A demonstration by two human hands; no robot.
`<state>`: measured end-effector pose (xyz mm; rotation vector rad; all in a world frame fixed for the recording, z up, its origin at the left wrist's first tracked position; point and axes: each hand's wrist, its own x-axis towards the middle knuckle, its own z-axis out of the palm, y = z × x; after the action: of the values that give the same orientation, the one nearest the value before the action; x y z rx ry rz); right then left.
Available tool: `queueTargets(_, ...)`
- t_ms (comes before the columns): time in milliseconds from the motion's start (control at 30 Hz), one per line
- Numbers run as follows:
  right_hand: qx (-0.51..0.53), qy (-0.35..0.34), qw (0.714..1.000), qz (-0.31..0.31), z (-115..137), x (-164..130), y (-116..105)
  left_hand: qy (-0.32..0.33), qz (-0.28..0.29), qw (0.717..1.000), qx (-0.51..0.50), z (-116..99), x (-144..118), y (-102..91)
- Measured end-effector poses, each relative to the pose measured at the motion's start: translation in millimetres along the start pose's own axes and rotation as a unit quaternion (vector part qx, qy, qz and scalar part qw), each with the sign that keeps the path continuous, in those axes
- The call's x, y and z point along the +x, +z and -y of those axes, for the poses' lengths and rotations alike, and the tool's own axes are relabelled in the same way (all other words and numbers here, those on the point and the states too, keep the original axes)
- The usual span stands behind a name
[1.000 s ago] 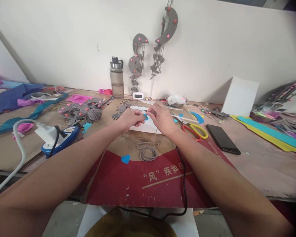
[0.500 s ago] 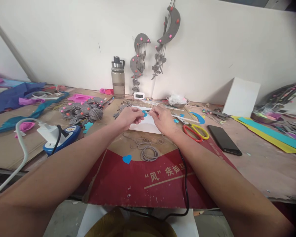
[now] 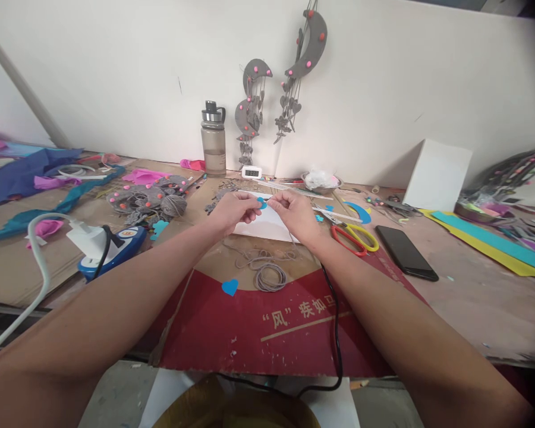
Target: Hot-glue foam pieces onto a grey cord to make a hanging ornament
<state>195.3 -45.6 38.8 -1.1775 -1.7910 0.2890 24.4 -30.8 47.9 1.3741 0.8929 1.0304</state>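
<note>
Table (image 3: 472, 297): cluttered wooden worktop against a white wall; your forearms reach across it from the near edge
Red cardboard (image 3: 267, 333): lies flat under your arms; a black cable (image 3: 336, 333) crosses it
White sheet (image 3: 267, 223): rests on the table just below your hands
Left hand (image 3: 234, 211): your fingers are pressed together, pinching the blue piece from the left
Right hand (image 3: 294, 214): your fingertips are closed at the blue piece's right edge; whether they grip a thread cannot be told
Scissors (image 3: 354, 238): red and yellow handles, just right of your right hand; a black phone (image 3: 405, 252) beyond them
Cord coil (image 3: 270, 276): grey loops near a blue heart (image 3: 229, 287)
Blue piece (image 3: 261, 203): small cutout held between both hands, above the white sheet
</note>
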Motion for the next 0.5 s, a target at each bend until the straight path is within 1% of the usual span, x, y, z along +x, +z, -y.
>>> queueTargets(133,0.030,0.026,0.999,0.000,-1.7,0.0,1.5,0.006,0.005,1.000,0.001,0.8,0.9,0.4)
queueTargets(200,0.023,0.026,0.999,-0.007,-2.0,-0.3,1.4,0.002,0.007,1.000,0.002,1.1,1.1,1.1)
queueTargets(400,-0.071,-0.063,0.995,-0.037,2.6,-2.6,-1.1,-0.012,0.003,1.000,0.014,1.7,1.6,1.7)
queueTargets(500,-0.090,-0.083,0.991,-0.047,4.2,-3.1,-1.8,-0.010,0.005,1.000,0.015,1.1,1.5,1.5)
